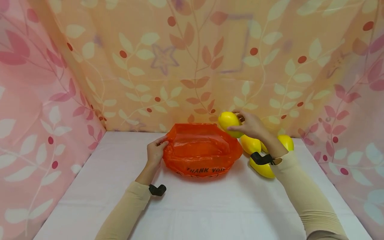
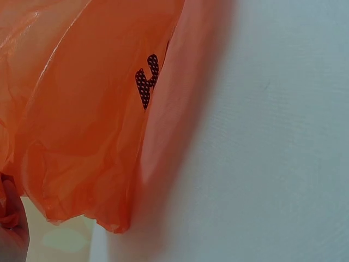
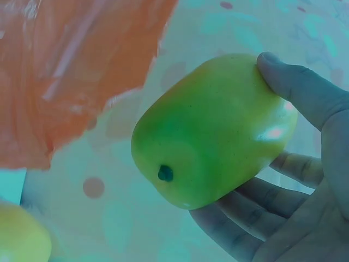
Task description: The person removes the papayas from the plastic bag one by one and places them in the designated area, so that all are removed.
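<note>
An orange plastic bag [image 1: 183, 164] with black "THANK YOU" lettering sits on the white table, its mouth spread wide. My left hand [image 1: 154, 151] pinches the left edge of the mouth between thumb and fingers. In the left wrist view, the bag's side [image 2: 82, 136] fills the left part and only a bit of the hand shows. Above the bag's right rim, my right hand [image 1: 250, 126] holds a yellow mango [image 1: 227, 120]. The right wrist view shows thumb and fingers on opposite sides of this mango [image 3: 212, 131], its greenish end and small dark stem exposed.
Several more yellow mangoes lie right of the bag: one beside it [image 1: 250, 145], one nearer [image 1: 261, 168] partly behind my right wrist, one farther right [image 1: 286, 142]. Leaf-patterned curtains [image 1: 135, 73] enclose the table [image 1: 192, 213] at the back and both sides.
</note>
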`<state>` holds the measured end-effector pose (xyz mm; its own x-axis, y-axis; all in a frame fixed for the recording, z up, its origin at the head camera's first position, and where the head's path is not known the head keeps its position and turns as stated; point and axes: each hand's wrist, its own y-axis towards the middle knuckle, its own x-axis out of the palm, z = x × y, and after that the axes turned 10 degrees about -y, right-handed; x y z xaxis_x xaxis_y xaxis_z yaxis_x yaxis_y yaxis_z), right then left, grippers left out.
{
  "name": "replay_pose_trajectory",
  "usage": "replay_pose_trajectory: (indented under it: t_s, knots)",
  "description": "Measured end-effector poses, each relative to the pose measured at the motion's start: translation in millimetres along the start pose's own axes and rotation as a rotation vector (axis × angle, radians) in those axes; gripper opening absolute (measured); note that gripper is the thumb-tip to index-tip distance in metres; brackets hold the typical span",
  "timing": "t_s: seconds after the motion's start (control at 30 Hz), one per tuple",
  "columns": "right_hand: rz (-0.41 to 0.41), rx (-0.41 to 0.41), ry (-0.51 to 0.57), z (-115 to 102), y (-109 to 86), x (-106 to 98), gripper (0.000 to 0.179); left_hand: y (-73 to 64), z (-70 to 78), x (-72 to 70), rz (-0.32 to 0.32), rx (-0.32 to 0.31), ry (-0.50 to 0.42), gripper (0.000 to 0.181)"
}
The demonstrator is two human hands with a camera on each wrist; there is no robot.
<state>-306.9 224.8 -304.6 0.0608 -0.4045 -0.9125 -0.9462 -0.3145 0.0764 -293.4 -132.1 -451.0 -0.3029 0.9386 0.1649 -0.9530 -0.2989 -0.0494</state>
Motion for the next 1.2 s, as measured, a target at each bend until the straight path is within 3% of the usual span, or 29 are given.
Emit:
replay_pose_trajectory:
  t_s: [0.4, 0.63, 0.97, 1.2]
  knots:
    - [0.056, 0.070, 0.024, 32, -32.7, -25, 0.077, 2.3, -1.1, -3.5, 0.004, 0.008, -0.005, 0.031]
    - [0.042, 0.115, 0.028, 41, -41.9, -36, 0.081, 3.9, 0.2, -7.3, -0.001, -0.007, 0.003, 0.032]
    - [0.061, 0.134, 0.026, 52, -56.0, -39, 0.080, 2.3, 0.1, -9.9, -0.004, -0.024, 0.000, 0.033]
    - [0.078, 0.158, 0.033, 67, -69.0, -37, 0.075, 4.6, 1.8, -9.7, -0.008, -0.001, 0.022, 0.031]
